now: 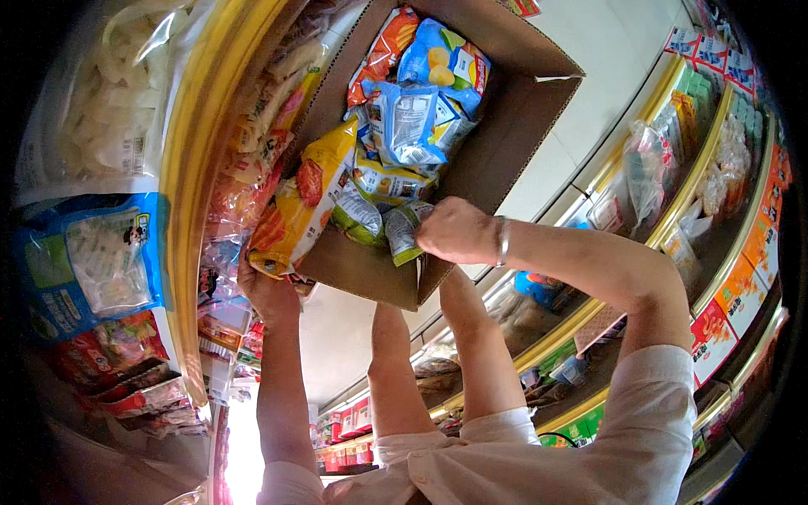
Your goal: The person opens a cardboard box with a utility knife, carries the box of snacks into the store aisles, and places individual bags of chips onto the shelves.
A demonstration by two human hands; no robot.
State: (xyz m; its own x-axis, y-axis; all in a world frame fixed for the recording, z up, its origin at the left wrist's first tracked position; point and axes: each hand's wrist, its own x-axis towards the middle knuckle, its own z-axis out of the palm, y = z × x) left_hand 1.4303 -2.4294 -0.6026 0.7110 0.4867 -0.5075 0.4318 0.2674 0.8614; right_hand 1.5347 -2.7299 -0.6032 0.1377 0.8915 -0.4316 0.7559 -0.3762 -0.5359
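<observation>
An open cardboard box (505, 139) holds several snack bags: an orange bag (385, 53) at the far end, a blue bag (442, 60) beside it, a light-blue bag (407, 123) near the middle and a smaller yellow bag (391, 180) below that. My left hand (268, 287) grips the lower end of a large yellow snack bag (309, 196), which leans over the box's left edge. My right hand (457, 232), with a silver bracelet at the wrist, is closed on a grey-green snack bag (404, 230) at the box's near right corner. A green and grey bag (358, 213) lies just left of it.
On the left, a shelf with a yellow edge rail (196, 158) carries clear packs and a blue bag (95, 265). Curved store shelves with gold rails (669, 227) hold packaged goods on the right. White floor tiles (334, 341) show between the shelves, near my legs.
</observation>
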